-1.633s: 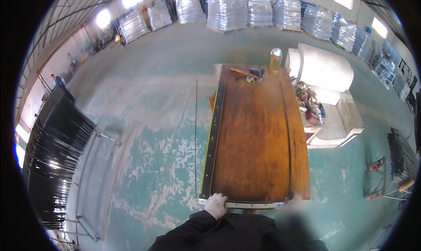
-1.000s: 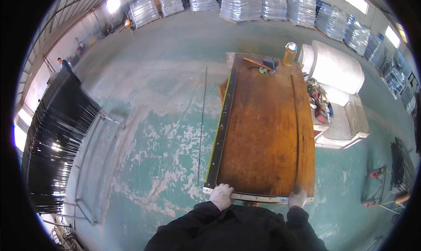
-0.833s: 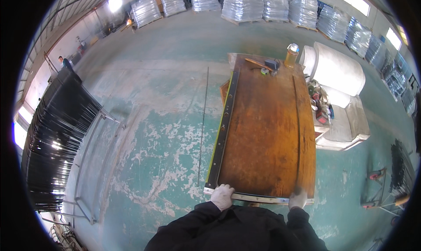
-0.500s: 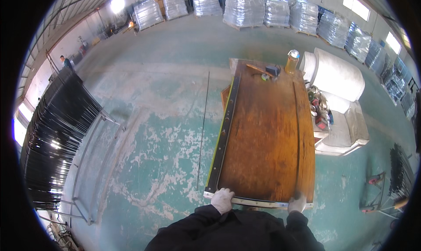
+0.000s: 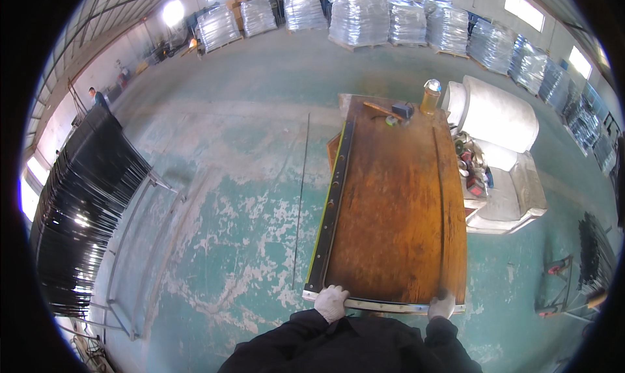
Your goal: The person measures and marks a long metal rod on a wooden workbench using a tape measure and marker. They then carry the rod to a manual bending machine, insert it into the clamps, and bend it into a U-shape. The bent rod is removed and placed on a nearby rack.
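Observation:
A long worktable with a worn brown wooden top [image 5: 394, 197] stretches away in front of me. A pale metal strip [image 5: 384, 306] runs along its near edge. My left hand [image 5: 331, 303], in a whitish glove, is curled over this edge near the left corner. Close to the right corner, my right hand [image 5: 442, 304] wears a similar glove and is closed at the same edge; its fingertips are slightly blurred. Down the left side of the top lies a dark bar with holes [image 5: 330, 207], with a yellow-green strip along its outer side.
At the table's far end are a wooden-handled tool [image 5: 383, 108], a dark block [image 5: 402, 110] and a yellowish bottle [image 5: 430, 97]. Power tools [image 5: 474, 168] and a white armchair [image 5: 504, 171] stand right. Black rods [image 5: 84, 210] hang left, near a person [image 5: 97, 98]. Wrapped pallets [image 5: 358, 18] line the back.
The whole view has shifted slightly, so the far end of the table sits a little lower. Both hands stay at the table's near edge.

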`<state>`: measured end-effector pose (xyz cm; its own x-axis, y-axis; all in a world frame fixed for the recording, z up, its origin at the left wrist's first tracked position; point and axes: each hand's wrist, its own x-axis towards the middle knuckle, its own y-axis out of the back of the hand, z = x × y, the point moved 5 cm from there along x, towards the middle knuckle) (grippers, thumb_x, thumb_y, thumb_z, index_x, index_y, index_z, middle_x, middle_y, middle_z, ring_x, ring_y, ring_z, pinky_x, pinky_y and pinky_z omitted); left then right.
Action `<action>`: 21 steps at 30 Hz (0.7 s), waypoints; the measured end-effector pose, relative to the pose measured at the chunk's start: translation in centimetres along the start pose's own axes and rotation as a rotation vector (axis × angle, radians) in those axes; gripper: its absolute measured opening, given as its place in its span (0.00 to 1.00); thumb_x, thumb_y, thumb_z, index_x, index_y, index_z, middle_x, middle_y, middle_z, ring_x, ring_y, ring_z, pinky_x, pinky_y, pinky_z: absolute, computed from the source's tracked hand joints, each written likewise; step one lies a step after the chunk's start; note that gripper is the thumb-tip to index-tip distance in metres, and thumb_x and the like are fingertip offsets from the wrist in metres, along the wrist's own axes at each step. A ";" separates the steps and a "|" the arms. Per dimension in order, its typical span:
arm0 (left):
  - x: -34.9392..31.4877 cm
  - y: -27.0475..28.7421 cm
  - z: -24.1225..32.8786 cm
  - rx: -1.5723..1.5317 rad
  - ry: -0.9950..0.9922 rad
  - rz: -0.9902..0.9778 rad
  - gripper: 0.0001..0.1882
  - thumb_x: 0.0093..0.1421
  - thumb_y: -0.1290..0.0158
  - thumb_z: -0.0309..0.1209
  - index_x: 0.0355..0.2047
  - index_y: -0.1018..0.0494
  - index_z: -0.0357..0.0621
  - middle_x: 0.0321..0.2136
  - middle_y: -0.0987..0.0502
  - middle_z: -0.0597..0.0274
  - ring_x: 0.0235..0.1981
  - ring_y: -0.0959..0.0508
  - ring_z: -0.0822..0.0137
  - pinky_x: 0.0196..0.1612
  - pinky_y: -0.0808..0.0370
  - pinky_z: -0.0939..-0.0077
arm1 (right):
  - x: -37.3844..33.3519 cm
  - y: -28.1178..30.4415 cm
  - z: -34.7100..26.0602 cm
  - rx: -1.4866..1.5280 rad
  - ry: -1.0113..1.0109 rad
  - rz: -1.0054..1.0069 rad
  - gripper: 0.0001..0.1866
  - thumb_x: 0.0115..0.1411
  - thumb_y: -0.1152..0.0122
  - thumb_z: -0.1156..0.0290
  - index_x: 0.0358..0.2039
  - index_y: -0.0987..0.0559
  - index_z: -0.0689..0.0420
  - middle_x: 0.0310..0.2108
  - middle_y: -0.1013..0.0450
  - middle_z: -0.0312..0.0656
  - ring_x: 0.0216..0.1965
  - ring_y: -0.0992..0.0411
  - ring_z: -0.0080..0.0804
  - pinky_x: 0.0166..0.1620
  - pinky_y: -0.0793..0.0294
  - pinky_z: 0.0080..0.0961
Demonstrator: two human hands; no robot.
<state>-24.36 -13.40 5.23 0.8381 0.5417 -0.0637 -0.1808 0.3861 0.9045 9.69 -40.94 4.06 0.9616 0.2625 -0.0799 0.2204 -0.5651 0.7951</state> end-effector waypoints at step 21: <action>0.0 1.0 1.1 -0.033 0.009 0.047 0.14 0.58 0.31 0.39 0.41 0.12 0.48 0.41 0.16 0.52 0.48 0.16 0.46 0.52 0.17 0.47 | 0.7 -0.3 0.9 0.009 0.020 0.015 0.26 0.60 0.29 0.81 0.61 0.14 0.65 0.58 0.16 0.62 0.62 0.18 0.62 0.69 0.19 0.50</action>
<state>-23.96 -13.83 6.57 0.8240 0.5661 -0.0256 -0.2368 0.3850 0.8920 10.41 -41.24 3.23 0.9613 0.2696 -0.0560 0.2076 -0.5760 0.7907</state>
